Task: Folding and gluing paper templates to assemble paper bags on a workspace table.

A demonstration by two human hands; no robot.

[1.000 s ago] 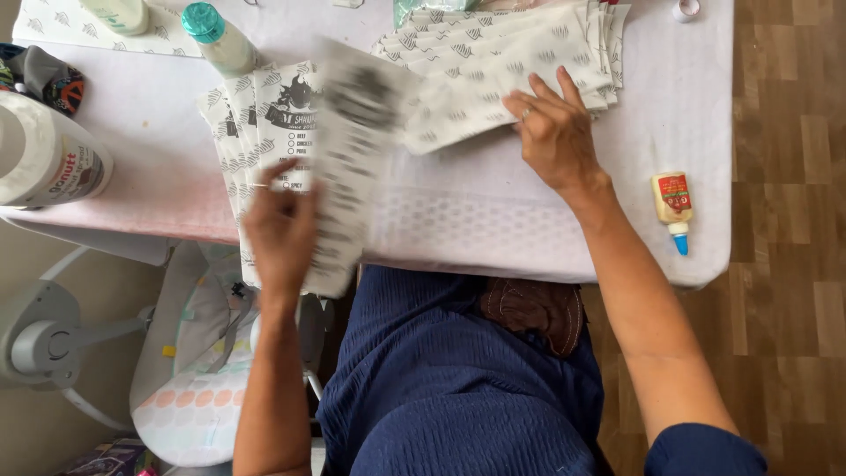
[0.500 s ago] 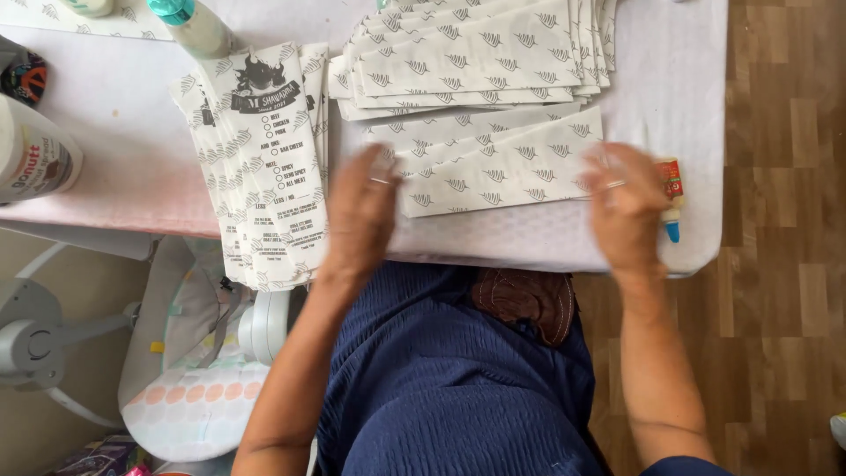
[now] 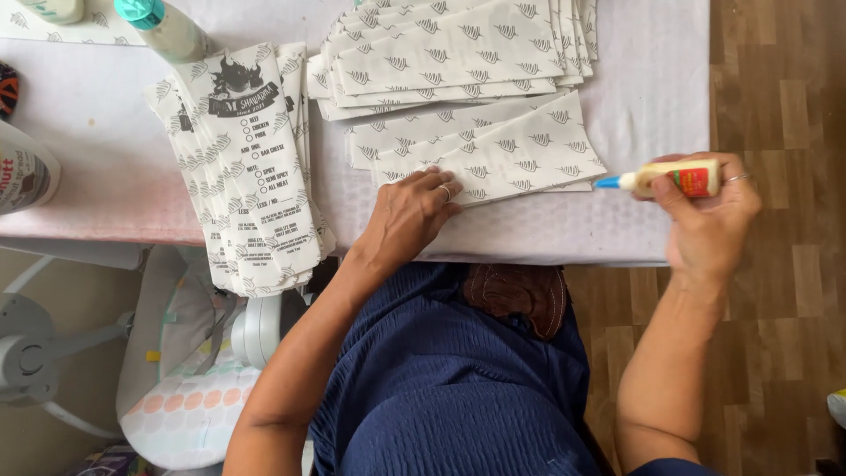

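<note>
- At the near edge of the white-covered bench (image 3: 115, 176), the left hand (image 3: 407, 220) lies flat with its fingers (image 3: 441, 189) spread and released, pressing down on a long white paper sleeve printed with small grey leaves (image 3: 520, 150).
- That sleeve lies with its long axis running left to right and slightly tilted, its far end reaching toward the right hand (image 3: 709, 220).
- The right hand's fingers are clenched around a small cream glue bottle with a blue nozzle (image 3: 670, 179), held on its side, nozzle pointing left.
- The nozzle tip sits just beside the sleeve's right end, so the right hand is nearer that end, though contact cannot be told.
- Behind lies a fanned heap of the same leaf-printed sleeves (image 3: 458, 48); to the left a stack of finished printed paper bags (image 3: 247, 167).
</note>
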